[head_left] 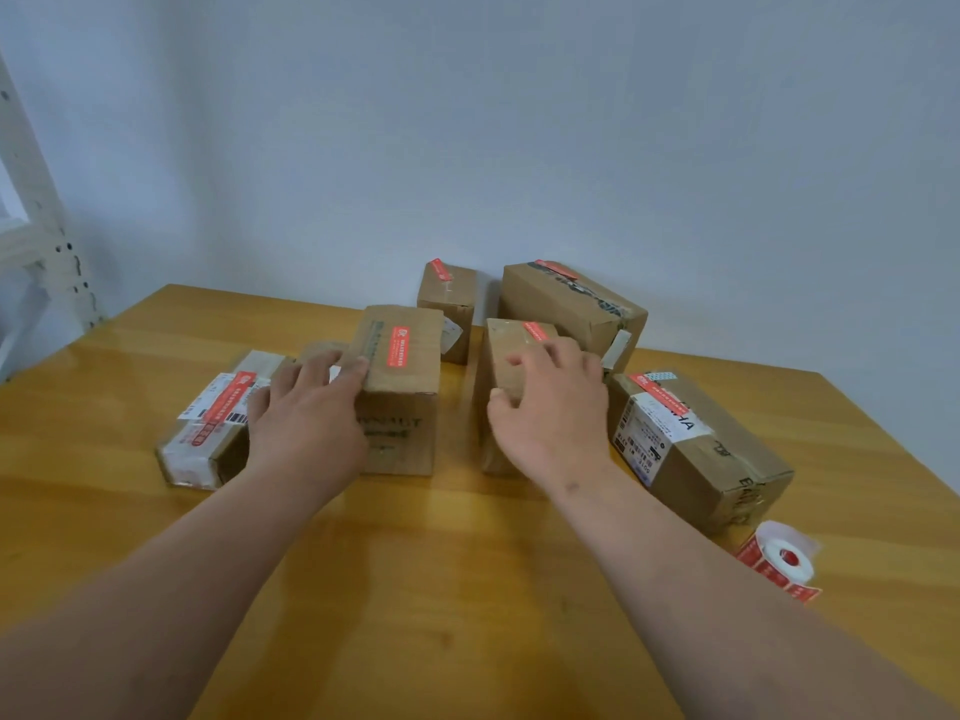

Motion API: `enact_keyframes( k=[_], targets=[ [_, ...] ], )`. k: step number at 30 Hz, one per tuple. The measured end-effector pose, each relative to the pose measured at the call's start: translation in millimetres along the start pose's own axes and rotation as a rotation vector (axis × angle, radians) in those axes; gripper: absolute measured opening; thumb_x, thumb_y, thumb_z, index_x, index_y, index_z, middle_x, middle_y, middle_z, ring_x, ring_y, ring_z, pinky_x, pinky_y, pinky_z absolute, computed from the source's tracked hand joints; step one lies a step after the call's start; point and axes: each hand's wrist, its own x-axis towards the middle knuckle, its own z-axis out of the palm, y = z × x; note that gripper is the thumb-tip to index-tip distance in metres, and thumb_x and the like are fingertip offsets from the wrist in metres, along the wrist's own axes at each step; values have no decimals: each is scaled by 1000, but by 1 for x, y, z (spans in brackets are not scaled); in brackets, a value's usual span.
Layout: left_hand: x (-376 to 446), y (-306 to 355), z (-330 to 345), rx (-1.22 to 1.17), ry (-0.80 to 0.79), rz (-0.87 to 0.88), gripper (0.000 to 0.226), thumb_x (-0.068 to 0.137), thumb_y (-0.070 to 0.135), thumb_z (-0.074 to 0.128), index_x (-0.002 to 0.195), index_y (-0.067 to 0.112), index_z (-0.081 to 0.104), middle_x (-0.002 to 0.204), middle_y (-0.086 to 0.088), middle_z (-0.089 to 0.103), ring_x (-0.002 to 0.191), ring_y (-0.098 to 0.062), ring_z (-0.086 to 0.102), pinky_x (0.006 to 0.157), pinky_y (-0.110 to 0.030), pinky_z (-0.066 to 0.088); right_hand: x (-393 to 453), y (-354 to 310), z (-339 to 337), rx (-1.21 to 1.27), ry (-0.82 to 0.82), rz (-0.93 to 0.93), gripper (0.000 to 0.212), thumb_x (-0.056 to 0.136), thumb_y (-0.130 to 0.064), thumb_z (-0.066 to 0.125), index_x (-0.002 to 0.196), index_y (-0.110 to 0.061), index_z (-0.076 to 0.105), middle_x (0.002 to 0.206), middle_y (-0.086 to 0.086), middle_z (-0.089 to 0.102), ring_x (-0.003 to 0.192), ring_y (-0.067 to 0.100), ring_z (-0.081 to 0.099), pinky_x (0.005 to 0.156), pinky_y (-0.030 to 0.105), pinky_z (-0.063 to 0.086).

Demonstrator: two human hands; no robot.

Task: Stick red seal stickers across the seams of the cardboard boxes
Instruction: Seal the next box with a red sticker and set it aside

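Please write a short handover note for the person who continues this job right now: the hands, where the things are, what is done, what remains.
Left hand: fingers on the top edge of the middle box, not gripping.
Right hand: curled over the top of the box beside it.
Sticker roll: on the table, near right.
Done: all six visible boxes show a red sticker on top.
Left: a small box behind the left hand is mostly hidden; check it.
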Motion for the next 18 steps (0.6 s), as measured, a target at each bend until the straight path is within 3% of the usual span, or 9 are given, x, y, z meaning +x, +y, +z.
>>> enact_keyframes(
  k=[4, 7, 11, 18],
  targets=[
    [14, 11, 2, -17, -84, -26, 66, 95, 23, 39, 155, 27, 11, 162, 10, 0, 147, -25, 2, 119, -51, 8, 19, 19, 13, -30, -72, 226, 80, 77, -71, 56, 141, -24, 40, 148, 6, 32, 137, 34, 28, 110, 50, 31],
    [17, 18, 3, -65, -95, -38, 66, 98, 28, 34, 156, 23, 5, 162, 10, -9, 148, -24, -6, 120, -51, 1, 24, 21, 18, -11, -166, 302, 93, 71, -80, 53, 143, -24, 35, 144, 7, 35, 131, 35, 38, 105, 52, 34],
    [7, 18, 10, -110, -5, -50, 64, 99, 32, 37, 156, 25, 7, 163, 7, -8, 149, -23, -8, 120, -51, -3, 23, 22, 10, 35, -261, 346, 88, 67, -67, 60, 139, -25, 32, 129, 7, 43, 118, 32, 47, 98, 50, 37],
    [-17, 33, 2, -199, 96, 8, 58, 96, 37, 50, 150, 32, 29, 159, 6, 13, 147, -27, 2, 119, -53, -1, 10, 39, -28, 74, -451, 433, 92, 64, -40, 71, 140, -21, 25, 134, 10, 40, 127, 34, 37, 103, 54, 38]
  ],
)
